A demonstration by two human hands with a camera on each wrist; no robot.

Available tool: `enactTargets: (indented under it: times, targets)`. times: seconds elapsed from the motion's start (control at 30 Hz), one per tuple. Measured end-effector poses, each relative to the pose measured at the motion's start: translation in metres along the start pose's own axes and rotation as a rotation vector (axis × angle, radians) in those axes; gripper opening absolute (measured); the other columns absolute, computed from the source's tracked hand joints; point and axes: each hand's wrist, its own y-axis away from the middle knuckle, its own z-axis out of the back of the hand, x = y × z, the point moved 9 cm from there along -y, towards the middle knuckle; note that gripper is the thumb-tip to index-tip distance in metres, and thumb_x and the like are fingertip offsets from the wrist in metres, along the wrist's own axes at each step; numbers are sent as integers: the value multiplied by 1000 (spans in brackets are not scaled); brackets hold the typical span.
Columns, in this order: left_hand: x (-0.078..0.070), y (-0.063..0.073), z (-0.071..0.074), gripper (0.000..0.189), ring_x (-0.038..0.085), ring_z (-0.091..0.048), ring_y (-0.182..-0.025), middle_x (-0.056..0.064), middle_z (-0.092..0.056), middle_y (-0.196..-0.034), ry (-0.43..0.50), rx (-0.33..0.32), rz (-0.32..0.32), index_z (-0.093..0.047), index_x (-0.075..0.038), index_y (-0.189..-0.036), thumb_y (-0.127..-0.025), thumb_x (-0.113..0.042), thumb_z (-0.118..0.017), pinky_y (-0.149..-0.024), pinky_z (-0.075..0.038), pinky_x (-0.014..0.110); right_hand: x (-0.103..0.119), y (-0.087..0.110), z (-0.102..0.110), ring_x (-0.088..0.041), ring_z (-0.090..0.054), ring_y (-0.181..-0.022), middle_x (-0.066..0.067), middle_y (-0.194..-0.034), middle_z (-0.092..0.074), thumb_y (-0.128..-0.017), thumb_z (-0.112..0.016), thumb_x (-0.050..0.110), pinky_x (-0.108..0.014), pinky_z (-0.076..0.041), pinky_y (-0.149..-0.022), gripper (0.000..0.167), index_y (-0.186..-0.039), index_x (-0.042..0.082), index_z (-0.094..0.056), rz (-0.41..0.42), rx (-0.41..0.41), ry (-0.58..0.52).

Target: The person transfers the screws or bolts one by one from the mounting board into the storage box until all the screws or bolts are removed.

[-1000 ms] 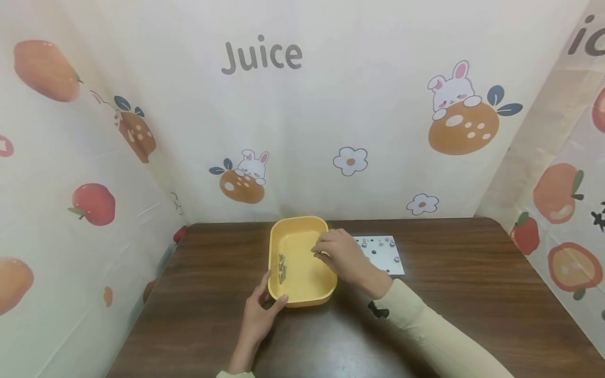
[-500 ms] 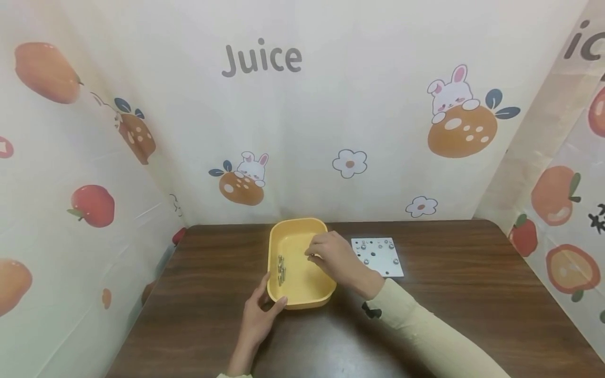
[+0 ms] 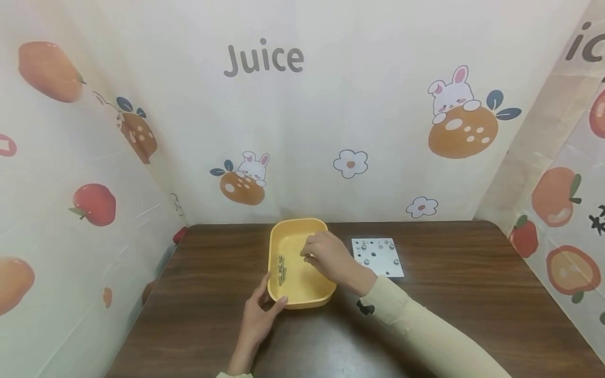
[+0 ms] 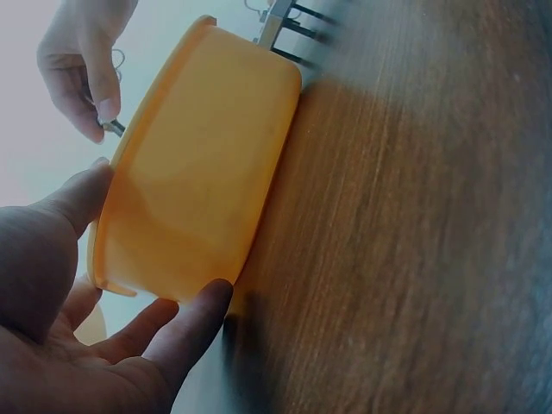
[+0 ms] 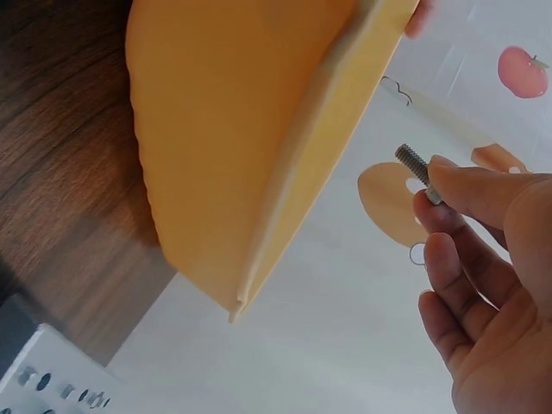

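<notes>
A yellow plastic tray (image 3: 302, 291) sits on the table, with several small metal bolts (image 3: 281, 270) lying along the left of its floor. My left hand (image 3: 257, 317) grips the tray's near left corner, thumb at the rim and fingers against the outer wall. Over the tray, my right hand (image 3: 328, 257) pinches a bolt (image 5: 416, 167) between thumb and index finger. In the right wrist view the bolt's threaded shaft sticks out past the fingertips, while the other fingers are loosely bent.
A white plate (image 3: 385, 257) with holes and several nuts stands right of the tray, raised on dark legs (image 4: 297, 28) in the left wrist view. The brown wooden table (image 3: 444, 294) ends at a fruit-printed curtain (image 3: 302, 121) behind.
My right hand has moved left over the tray with the bolt, leaving more of the white plate in sight. The left hand stays on the tray's corner.
</notes>
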Motion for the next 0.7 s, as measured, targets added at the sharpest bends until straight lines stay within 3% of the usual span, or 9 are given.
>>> enactTargets:
  times: [0.23, 0.7]
  targets:
    - [1, -1, -1, 80, 41, -66, -124, 31, -53, -151, 8, 6, 10, -43, -8, -162, -93, -20, -83, -104, -51, 57, -1, -7, -5, -19, -67, -89, 2, -91, -75, -84, -87, 7, -38, -54, -89, 13, -95, 13, -83, -22, 28, 7]
    - [2, -1, 1, 80, 44, -63, -128, 32, -51, -154, -14, -16, 14, -45, -7, -161, -91, -19, -84, -112, -42, 63, 2, -20, -13, -20, -68, -79, 2, -83, -76, -84, -86, 6, -38, -55, -80, 10, -87, 15, -83, -58, 94, -19]
